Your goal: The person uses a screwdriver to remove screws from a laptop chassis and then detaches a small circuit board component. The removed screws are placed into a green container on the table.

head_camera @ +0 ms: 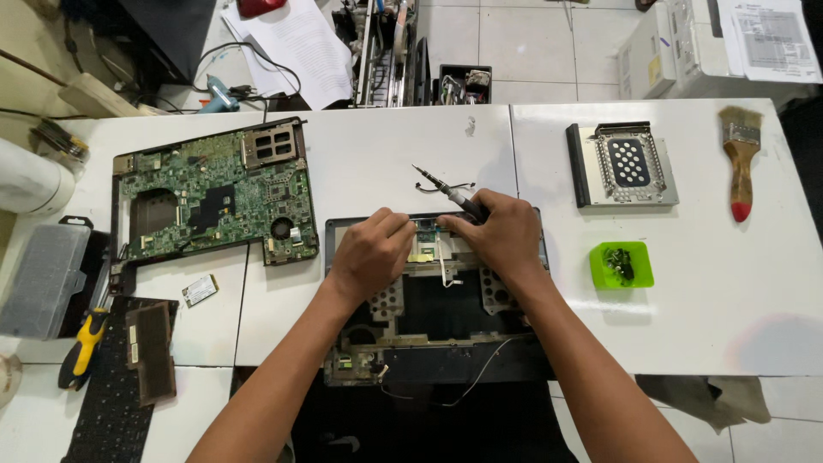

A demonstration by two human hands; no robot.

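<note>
Right hand point(506, 233) is gripping a screwdriver point(447, 190), left hand point(370, 250) pinches a small part on the opened laptop base point(429, 321), mid table point(377, 163). Green circuit board point(214, 195) sits left, little green tray point(621, 265) right, white printed sheets point(300, 43) up top.

Two hands are working inside an opened laptop chassis point(433, 300) on a white surface point(386, 154).

The left hand point(370, 253) is pressing its fingers point(396, 225) onto a small board at the chassis's far edge — the right hand point(506, 233) is gripping a screwdriver point(450, 193) just beside it. A green motherboard point(214, 193) is lying to the left, a green screw tray point(621, 264) to the right.
</note>
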